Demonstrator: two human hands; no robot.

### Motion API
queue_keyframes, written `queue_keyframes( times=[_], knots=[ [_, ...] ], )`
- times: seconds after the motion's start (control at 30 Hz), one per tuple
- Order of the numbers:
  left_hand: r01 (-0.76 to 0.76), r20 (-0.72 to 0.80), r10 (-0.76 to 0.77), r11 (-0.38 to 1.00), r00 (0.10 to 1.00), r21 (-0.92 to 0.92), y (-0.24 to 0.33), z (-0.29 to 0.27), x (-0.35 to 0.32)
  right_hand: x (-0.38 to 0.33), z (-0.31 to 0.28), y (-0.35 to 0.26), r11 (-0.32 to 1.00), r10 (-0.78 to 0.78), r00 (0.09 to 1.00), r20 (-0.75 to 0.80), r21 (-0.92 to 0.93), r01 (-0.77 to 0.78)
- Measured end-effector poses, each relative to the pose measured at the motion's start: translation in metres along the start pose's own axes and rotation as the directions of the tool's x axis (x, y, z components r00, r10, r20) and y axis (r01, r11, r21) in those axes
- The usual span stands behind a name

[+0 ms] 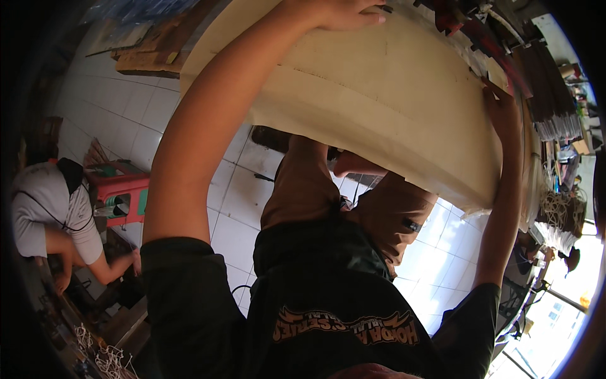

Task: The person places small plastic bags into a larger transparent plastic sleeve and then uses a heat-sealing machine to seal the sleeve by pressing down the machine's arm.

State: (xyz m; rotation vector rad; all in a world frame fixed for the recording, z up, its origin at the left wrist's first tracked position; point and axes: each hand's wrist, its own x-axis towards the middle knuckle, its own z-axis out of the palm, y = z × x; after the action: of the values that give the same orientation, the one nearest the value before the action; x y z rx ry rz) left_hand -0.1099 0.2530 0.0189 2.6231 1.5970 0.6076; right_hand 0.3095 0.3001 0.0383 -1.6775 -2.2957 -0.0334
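Note:
A large cream-coloured sheet [379, 95] spreads across the upper middle in front of me, its near edge hanging over my knees. My left hand [347, 14] lies on the far part of the sheet, fingers stretched out and partly cut off by the top of the picture. A small dark piece [384, 8] shows by its fingertips; whether they touch it I cannot tell. At the sheet's right edge is my right hand [503, 112], its fingers bent together at a small dark thing too little to name.
Red and dark machine parts [483, 41] stand beyond the sheet at upper right. Stacked thin sheets [558, 126] and looped cords [558, 211] are on the right. Wooden boards [151, 57] lie at upper left. Another person [47, 196] crouches at left beside a red and green stool [126, 189].

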Motion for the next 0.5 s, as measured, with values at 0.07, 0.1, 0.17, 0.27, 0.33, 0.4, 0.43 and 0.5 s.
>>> queue_keyframes(
  times=[0.07,0.1,0.17,0.27,0.33,0.4,0.43,0.5],
  knots=[
    [0.022,0.017,-0.022,1.000,1.000,-0.008,0.002,0.000,0.001,-0.002,-0.004,-0.003,0.998,0.056,0.997,0.046,-0.018,-0.055],
    [0.006,0.006,-0.006,1.000,1.000,-0.005,0.000,-0.001,-0.001,-0.003,-0.007,-0.011,0.996,0.082,0.995,0.065,-0.024,-0.081],
    [-0.035,-0.014,0.035,0.999,0.999,-0.001,-0.009,0.003,-0.002,-0.003,-0.005,-0.015,0.996,0.089,0.994,0.060,-0.014,-0.089],
    [0.018,-0.026,-0.019,0.999,0.999,-0.051,-0.006,0.010,-0.001,-0.007,-0.011,-0.025,0.993,0.117,0.991,0.057,-0.030,-0.115],
    [0.008,-0.051,-0.009,1.000,0.999,-0.021,-0.004,0.010,0.000,-0.009,-0.018,-0.029,0.991,0.130,0.989,0.064,-0.022,-0.129],
    [0.000,-0.079,0.000,1.000,0.997,0.000,-0.002,0.005,-0.002,-0.009,-0.019,-0.032,0.995,0.102,0.994,0.033,0.001,-0.102],
    [-0.007,-0.089,0.006,1.000,0.996,-0.005,-0.001,0.006,-0.002,-0.009,-0.015,-0.028,0.996,0.088,0.996,0.025,0.010,-0.088],
    [-0.036,-0.113,0.032,0.999,0.993,-0.033,0.002,0.005,0.000,-0.010,-0.018,-0.031,0.994,0.108,0.994,0.024,0.016,-0.108]
  ],
)
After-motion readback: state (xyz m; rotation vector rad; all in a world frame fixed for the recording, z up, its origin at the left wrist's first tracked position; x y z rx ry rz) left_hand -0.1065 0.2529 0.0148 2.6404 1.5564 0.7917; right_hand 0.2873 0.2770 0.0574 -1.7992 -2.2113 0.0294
